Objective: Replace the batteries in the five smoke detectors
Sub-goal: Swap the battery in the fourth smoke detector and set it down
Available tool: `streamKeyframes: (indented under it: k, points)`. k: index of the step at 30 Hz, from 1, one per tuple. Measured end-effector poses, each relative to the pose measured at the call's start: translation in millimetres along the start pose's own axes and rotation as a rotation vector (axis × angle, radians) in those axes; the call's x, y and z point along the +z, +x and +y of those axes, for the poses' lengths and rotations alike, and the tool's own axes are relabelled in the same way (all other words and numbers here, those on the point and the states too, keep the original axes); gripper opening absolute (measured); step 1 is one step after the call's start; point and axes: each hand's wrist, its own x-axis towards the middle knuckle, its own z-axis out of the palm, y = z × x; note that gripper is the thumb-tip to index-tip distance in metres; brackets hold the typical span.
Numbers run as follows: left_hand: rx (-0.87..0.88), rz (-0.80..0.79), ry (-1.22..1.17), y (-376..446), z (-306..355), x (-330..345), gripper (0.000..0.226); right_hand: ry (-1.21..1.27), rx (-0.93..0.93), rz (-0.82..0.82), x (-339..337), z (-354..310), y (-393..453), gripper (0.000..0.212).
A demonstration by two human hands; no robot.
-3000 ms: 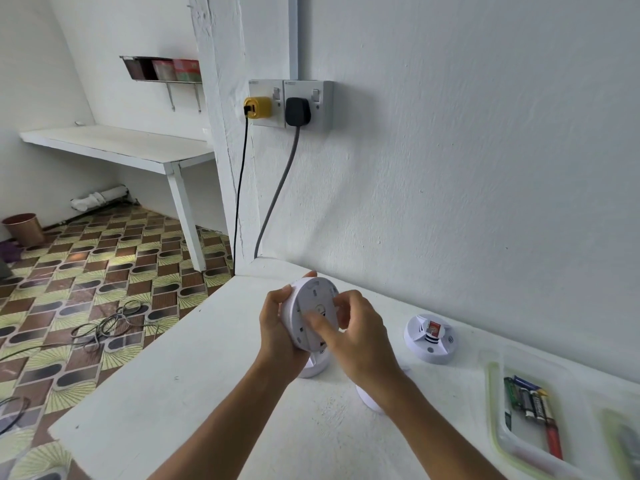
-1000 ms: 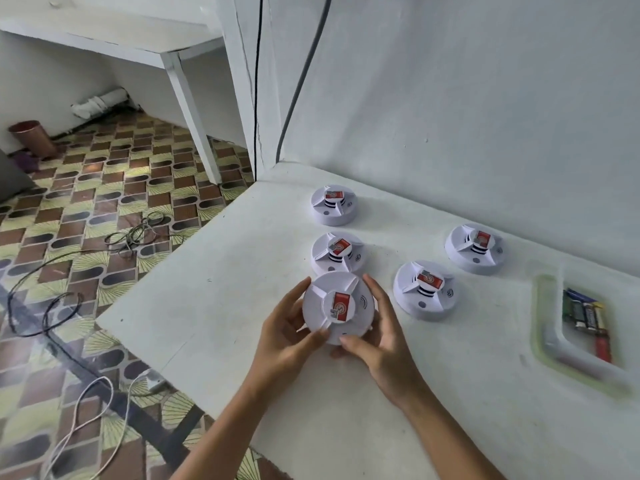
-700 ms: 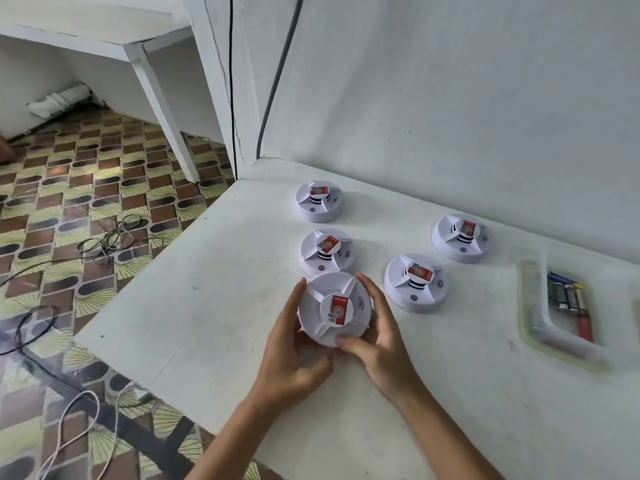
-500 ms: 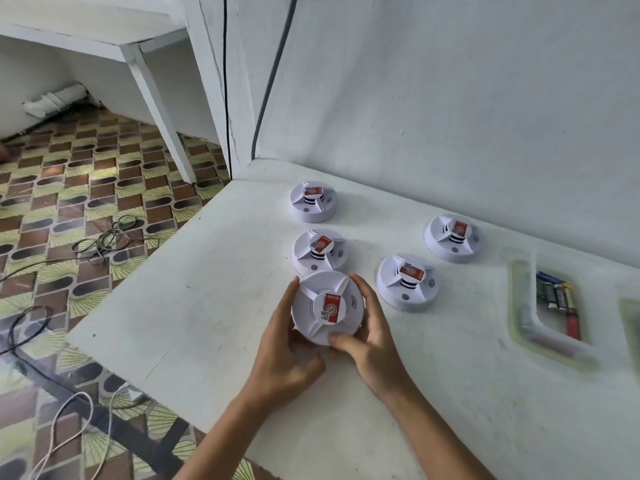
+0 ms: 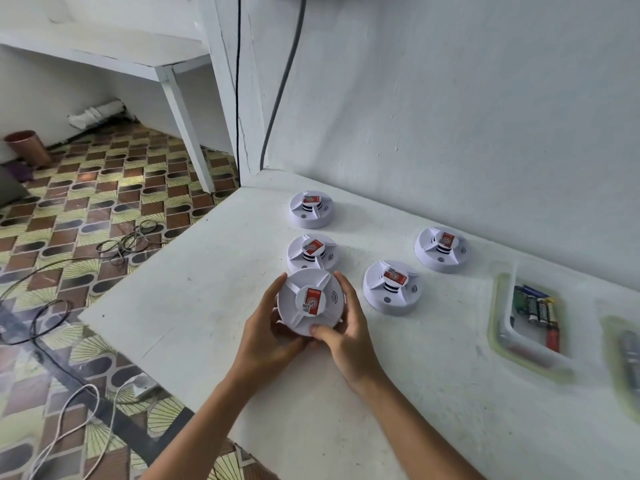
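Head view, smoke detector cradled between both hands' fingers, above table

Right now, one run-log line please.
left hand: grips smoke detector | right hand: grips it | four detectors on table | batteries in tray

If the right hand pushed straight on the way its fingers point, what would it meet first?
Probably the middle detector just beyond the held detector gripped by the right hand; depth is unclear, it might pass just right.
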Motion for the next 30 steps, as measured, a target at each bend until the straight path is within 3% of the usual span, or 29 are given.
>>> streamKeyframes:
  k: [30]
  points:
    - [0.04, 0.139, 0.149, 5.3, -5.7, 8.6, 0.095, 0.073, 0.052, -0.004, 0.0, 1.2, 8.2, 0.08]
